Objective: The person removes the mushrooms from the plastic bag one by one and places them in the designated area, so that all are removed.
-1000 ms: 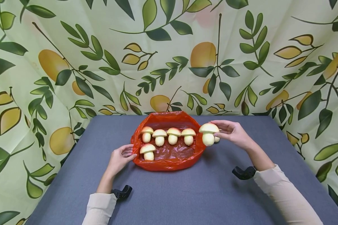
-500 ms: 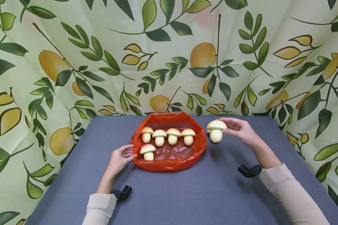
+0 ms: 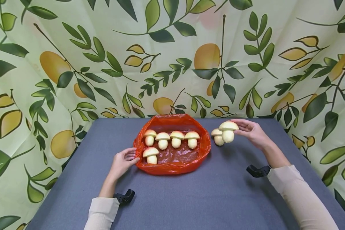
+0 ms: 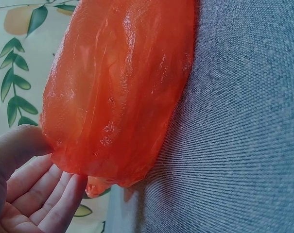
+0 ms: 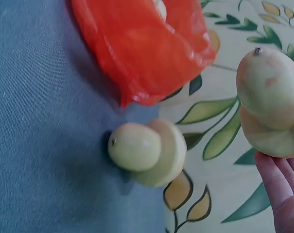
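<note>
My right hand (image 3: 251,132) holds a toy mushroom (image 3: 228,131) by its pale, pink-tinged cap, raised above the table to the right of the bag. Just left of it, a second mushroom (image 3: 217,137) stands on the table; the held one partly overlaps it in the head view. The red plastic bag (image 3: 172,169) lies with its mouth wide and rolled. Four would be a row inside, so several mushrooms (image 3: 176,139) sit in the bag, one (image 3: 151,155) in front at the left. My left hand (image 3: 123,163) pinches the bag's left edge between thumb and fingers (image 4: 64,204).
Blue-grey cloth (image 3: 172,201) covers the table. Behind it hangs a leaf-and-fruit patterned curtain (image 3: 172,57), which also runs along both sides. A black wrist mount (image 3: 124,196) is on the left wrist, another mount (image 3: 258,171) on the right.
My right hand has carried its mushroom rightward, away from the bag's right edge, uncovering more of the mushroom on the table. The left hand and the bag have stayed put.
</note>
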A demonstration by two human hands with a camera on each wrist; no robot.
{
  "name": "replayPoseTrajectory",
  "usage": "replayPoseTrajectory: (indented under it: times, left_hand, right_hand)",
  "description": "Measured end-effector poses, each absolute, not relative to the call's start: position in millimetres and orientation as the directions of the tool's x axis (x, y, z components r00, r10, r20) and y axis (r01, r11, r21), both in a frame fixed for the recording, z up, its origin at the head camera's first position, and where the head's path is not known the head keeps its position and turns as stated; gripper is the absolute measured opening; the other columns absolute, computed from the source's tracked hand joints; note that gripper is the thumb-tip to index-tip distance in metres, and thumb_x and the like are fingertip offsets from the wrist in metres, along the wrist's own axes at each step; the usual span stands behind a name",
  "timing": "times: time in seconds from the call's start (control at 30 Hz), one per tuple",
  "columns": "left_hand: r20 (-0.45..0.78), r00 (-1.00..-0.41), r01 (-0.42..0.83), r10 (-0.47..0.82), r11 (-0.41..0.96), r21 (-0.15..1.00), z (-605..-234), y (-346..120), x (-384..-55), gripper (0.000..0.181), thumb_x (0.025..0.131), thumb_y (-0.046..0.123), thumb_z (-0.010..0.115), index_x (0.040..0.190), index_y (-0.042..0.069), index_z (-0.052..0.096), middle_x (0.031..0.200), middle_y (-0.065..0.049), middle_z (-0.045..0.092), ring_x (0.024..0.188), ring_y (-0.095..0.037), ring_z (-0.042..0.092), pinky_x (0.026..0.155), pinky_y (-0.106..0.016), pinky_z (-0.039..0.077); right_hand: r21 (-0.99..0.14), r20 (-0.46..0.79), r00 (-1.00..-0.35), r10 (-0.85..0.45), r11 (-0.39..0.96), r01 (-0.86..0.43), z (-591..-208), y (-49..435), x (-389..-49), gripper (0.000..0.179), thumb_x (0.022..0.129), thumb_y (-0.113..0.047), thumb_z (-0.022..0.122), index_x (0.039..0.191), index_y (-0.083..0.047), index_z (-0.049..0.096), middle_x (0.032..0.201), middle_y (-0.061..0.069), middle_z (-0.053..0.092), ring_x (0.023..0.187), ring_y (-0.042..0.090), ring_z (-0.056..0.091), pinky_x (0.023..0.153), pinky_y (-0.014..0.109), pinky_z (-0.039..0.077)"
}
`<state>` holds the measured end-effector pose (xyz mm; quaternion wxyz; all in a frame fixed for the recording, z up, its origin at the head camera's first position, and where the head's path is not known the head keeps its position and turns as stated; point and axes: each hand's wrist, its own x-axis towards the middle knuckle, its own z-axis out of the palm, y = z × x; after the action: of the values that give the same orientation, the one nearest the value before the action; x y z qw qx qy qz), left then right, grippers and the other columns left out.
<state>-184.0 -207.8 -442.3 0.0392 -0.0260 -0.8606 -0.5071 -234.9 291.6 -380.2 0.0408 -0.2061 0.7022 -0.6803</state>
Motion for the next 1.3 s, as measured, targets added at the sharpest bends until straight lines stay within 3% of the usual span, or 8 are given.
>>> replayPoseTrajectory:
  times: [0.3,0.5,1.3]
  left_hand:
    - [0.09,-0.996,0.085,0.013,0.491,0.867,-441.8,-209.0,-181.7,0.043,0.081,0.001,0.074,0.12,-0.009,0.06,0.11,-0.028,0.067,0.1,-0.031,0.067,0.084,-0.024,0.06]
    - [0.092,-0.996,0.086,0.013,0.491,0.867,-442.1,-209.3,-181.8,0.042,0.081,0.001,0.074,0.119,-0.009,0.061,0.109,-0.028,0.067,0.1,-0.03,0.067,0.084,-0.022,0.059]
    - [0.083,-0.997,0.076,0.006,0.484,0.872,-443.3,-209.0,-184.1,0.043,0.081,0.0,0.074,0.12,-0.009,0.06,0.11,-0.028,0.067,0.101,-0.031,0.067,0.085,-0.024,0.06]
  right_hand:
    - [-0.986,0.147,-0.933,-0.329,0.031,-0.166,-393.3,303.5,-240.7,0.035,0.091,0.004,0.059,0.122,-0.012,0.057,0.114,-0.019,0.067,0.104,-0.008,0.063,0.086,0.007,0.052]
    - [-0.986,0.164,-0.928,-0.335,-0.036,-0.161,-400.0,309.3,-243.8,0.034,0.091,0.004,0.059,0.121,-0.012,0.058,0.115,-0.018,0.068,0.104,-0.006,0.064,0.086,0.008,0.052]
    - [-0.996,0.091,-0.961,-0.262,-0.04,-0.083,-428.1,333.9,-252.0,0.035,0.092,0.004,0.057,0.114,-0.022,0.06,0.11,-0.024,0.068,0.1,-0.011,0.062,0.081,0.006,0.051]
